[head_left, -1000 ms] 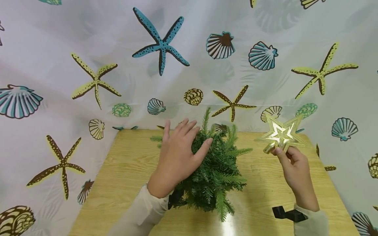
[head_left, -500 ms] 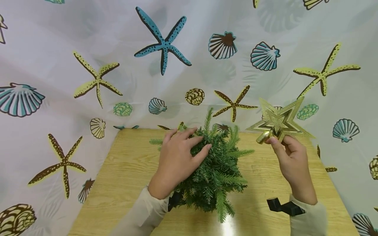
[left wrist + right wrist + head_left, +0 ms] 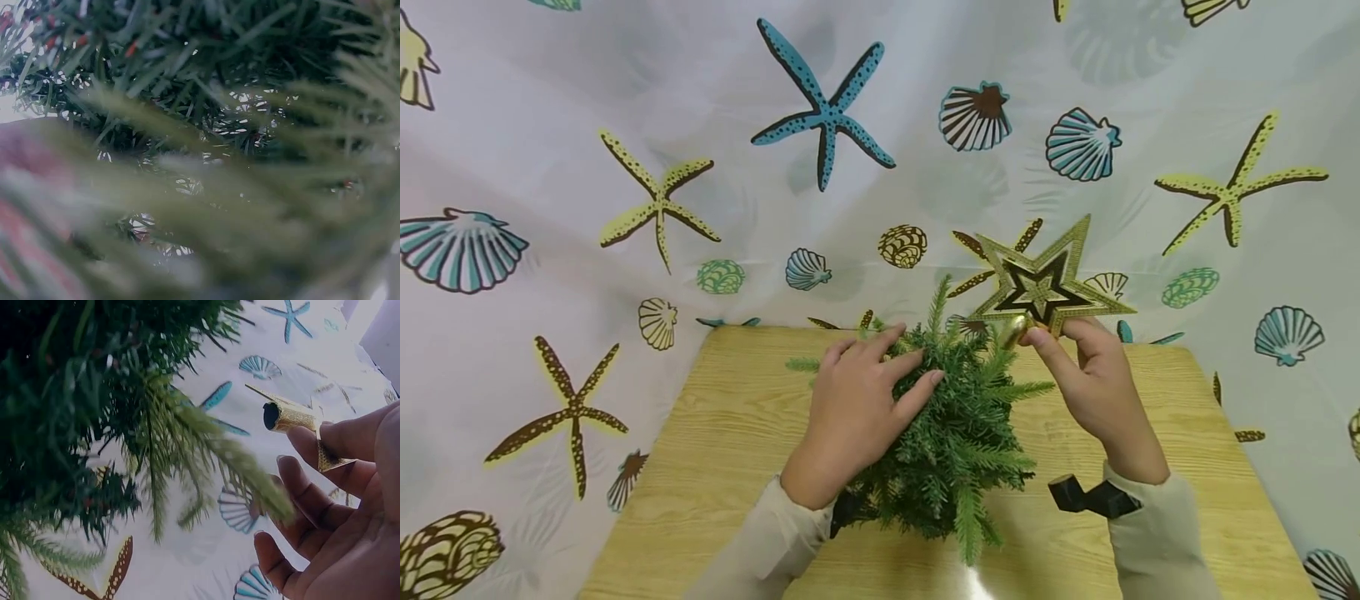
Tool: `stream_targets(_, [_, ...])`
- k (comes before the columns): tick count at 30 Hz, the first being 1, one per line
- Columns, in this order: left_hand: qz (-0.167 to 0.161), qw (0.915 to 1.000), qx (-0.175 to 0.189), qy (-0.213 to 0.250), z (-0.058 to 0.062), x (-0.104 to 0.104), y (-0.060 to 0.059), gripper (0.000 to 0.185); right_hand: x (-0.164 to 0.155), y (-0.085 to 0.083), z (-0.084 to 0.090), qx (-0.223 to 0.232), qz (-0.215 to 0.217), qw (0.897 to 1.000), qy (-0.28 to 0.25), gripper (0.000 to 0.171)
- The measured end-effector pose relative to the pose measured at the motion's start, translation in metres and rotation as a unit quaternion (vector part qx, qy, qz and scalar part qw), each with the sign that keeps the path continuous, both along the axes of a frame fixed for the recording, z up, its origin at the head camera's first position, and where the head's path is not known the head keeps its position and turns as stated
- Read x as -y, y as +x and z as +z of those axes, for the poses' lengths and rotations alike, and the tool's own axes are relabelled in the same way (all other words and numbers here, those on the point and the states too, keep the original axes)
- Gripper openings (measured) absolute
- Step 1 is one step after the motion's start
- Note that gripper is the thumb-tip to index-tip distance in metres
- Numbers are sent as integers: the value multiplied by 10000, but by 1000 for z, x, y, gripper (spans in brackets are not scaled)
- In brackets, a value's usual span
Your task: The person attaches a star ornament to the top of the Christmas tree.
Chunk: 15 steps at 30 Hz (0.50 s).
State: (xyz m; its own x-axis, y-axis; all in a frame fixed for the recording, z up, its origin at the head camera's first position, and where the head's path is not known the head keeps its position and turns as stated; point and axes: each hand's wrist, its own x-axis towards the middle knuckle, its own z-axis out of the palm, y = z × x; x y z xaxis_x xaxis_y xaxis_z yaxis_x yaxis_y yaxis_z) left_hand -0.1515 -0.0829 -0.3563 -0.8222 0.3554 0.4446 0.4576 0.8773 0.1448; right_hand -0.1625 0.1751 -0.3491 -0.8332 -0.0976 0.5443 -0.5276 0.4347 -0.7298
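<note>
Wooden table [image 3: 730,450]: left hand [image 3: 859,404], spread, seemingly touches the tree [image 3: 951,442]; right hand [image 3: 1105,396] pinches a gold star [image 3: 1042,288].

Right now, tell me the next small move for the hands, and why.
Probably ease the right hand toward the top of the artificial Christmas tree. It pinches the gold star tree topper, not yet seated, and in the right wrist view the dark end of its socket faces the tree. The left hand is at the tree, perhaps able to steady it.
</note>
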Motion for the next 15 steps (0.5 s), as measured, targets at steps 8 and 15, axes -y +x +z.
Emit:
stream_targets(8, [47, 9999, -99, -78, 0, 0, 0, 51, 32, -3, 23, 65, 623, 9974, 350, 40])
stream_targets(15, [94, 9998, -102, -123, 0, 1, 0, 51, 45, -5, 38, 62, 976, 9917, 831, 38])
